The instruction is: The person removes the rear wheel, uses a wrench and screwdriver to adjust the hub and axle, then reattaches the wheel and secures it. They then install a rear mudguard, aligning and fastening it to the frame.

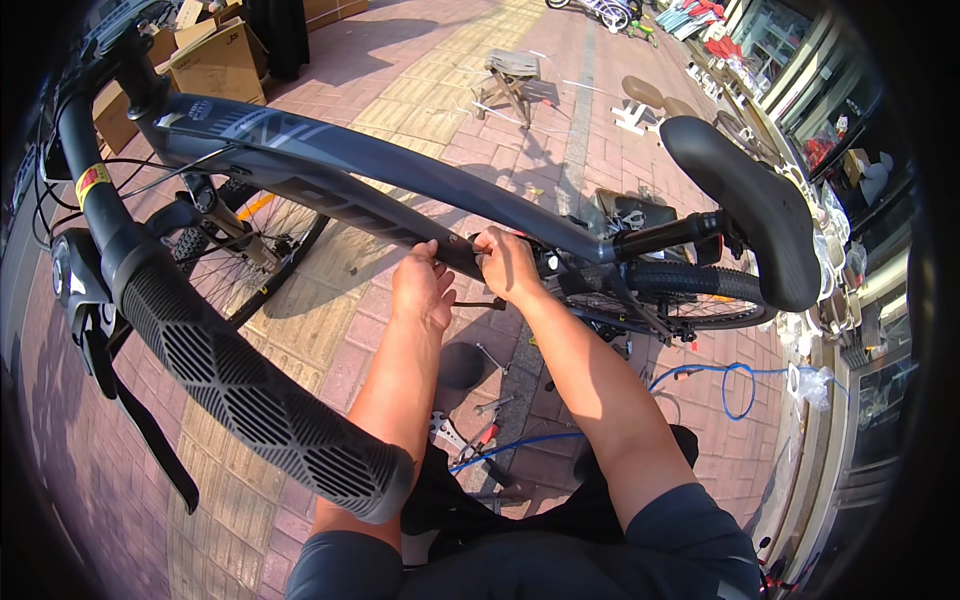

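A dark grey bicycle stands crosswise in front of me. My left hand is at its down tube, fingertips against the tube and fingers curled. My right hand pinches at the same tube just to the right, near a small fitting; what is between its fingers is too small to make out. The handlebar grip and brake lever fill the left foreground. The saddle is at the right. Below my hands lie several wrenches and a dark round object.
Cardboard boxes stand at the back left. A folding stool and small bicycles are further back on the pavement. A blue hose loops on the ground at the right, beside a shopfront with assorted goods along it.
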`<state>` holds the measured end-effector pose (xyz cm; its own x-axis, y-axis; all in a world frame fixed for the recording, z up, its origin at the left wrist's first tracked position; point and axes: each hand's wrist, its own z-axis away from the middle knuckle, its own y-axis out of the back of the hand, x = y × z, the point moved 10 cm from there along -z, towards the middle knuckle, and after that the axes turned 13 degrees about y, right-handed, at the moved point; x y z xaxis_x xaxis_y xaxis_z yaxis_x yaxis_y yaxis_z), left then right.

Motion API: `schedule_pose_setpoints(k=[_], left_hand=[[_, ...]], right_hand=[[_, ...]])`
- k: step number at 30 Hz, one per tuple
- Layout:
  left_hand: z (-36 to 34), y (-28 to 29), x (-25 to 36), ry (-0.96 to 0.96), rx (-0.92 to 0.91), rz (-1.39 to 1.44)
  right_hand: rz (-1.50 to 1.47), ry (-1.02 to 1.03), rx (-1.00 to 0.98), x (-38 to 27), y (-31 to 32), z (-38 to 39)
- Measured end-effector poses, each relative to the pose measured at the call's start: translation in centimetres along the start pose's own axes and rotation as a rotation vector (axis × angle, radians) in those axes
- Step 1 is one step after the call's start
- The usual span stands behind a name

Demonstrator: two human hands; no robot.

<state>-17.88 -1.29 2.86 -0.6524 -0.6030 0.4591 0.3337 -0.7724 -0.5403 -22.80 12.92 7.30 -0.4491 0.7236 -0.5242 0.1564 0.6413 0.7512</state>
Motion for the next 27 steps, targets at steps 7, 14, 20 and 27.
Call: schedule_pose_setpoints(k=[7,14,20,27], left_hand=[[-0.3,-0.4,-0.2,0.015,-0.038,-0.003],[-0.2,-0.2,-0.1,0.015,-0.038,-0.006],[-1.2,0.4,-0.4,0.029,0.027,0.036],[-1.0,0.3,-0.3,0.027,0.025,0.030]], right_hand=[[-0.448,-0.593,-0.076,3.8,-2.8,2.3],[0.014,0.019,0.010,0.1,0.1,0.1],[-0.206,-0.223,0.041,2.9,-1.3,0.3],[-0.048,-0.036,0.024,1.3,-0.4,-0.2]])
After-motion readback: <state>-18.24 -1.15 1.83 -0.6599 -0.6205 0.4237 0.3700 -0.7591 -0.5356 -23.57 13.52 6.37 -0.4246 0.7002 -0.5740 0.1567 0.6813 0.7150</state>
